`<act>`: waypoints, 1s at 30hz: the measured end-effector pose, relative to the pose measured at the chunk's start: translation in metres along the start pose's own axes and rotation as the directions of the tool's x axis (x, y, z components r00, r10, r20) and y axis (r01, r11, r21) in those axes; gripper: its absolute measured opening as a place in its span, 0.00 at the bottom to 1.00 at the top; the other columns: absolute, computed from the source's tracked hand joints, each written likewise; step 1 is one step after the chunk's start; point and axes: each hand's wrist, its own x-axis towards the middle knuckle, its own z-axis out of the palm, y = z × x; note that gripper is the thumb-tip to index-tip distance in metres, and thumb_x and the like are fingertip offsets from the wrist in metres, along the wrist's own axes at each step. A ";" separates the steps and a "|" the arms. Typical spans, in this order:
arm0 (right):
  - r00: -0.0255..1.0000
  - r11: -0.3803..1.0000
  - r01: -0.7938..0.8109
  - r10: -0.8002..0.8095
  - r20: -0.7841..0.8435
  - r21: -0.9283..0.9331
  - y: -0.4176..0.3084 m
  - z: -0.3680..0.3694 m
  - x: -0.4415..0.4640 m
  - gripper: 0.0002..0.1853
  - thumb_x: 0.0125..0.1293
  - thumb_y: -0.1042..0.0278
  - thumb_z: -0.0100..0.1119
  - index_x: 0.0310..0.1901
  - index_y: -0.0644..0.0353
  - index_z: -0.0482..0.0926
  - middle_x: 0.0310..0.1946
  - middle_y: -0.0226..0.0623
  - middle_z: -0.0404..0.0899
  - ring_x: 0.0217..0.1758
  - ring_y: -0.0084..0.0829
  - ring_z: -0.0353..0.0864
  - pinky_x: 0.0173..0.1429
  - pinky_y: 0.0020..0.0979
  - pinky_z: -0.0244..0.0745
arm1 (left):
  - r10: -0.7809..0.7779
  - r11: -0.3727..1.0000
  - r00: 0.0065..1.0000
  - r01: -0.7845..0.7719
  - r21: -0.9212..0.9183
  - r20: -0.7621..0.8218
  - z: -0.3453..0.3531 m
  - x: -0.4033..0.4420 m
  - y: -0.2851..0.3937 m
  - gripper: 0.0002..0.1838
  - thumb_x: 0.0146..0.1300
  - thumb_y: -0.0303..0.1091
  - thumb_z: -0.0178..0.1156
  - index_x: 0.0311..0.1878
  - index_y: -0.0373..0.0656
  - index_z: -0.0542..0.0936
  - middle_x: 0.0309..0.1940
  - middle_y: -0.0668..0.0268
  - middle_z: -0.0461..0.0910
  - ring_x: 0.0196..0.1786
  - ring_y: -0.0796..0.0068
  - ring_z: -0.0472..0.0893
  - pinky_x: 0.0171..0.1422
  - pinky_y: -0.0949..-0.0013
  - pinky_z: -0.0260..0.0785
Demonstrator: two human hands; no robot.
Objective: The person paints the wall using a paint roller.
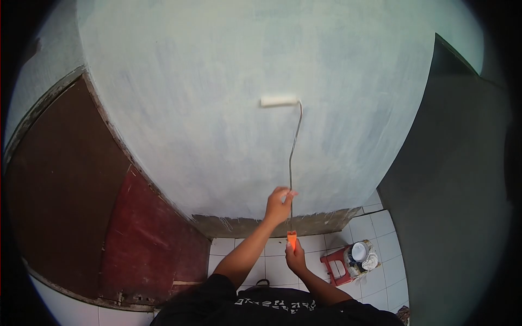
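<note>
A paint roller with a white sleeve rests against the pale, unevenly painted wall. Its long thin metal rod runs down to an orange handle. My right hand is closed around that handle, low down in front of my body. Higher up, my left hand has its fingers curled at the rod, steadying it loosely; part of the grip is hidden.
At the right, a red plastic stool carries a white container and a crumpled white cloth or bag. A brown and red door stands at the left. A dark grey surface bounds the right side. White tiles cover the floor.
</note>
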 end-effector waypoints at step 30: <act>0.984 0.984 -0.176 0.175 0.041 0.022 0.082 -0.049 -0.075 0.12 0.84 0.59 0.45 0.54 0.58 0.71 0.24 0.23 0.69 0.22 0.15 0.67 0.27 0.23 0.65 | -0.229 0.973 0.968 0.230 0.000 0.105 0.067 -0.096 -0.083 0.14 0.74 0.41 0.60 0.42 0.43 0.89 0.44 0.57 0.84 0.49 0.61 0.84 0.53 0.60 0.76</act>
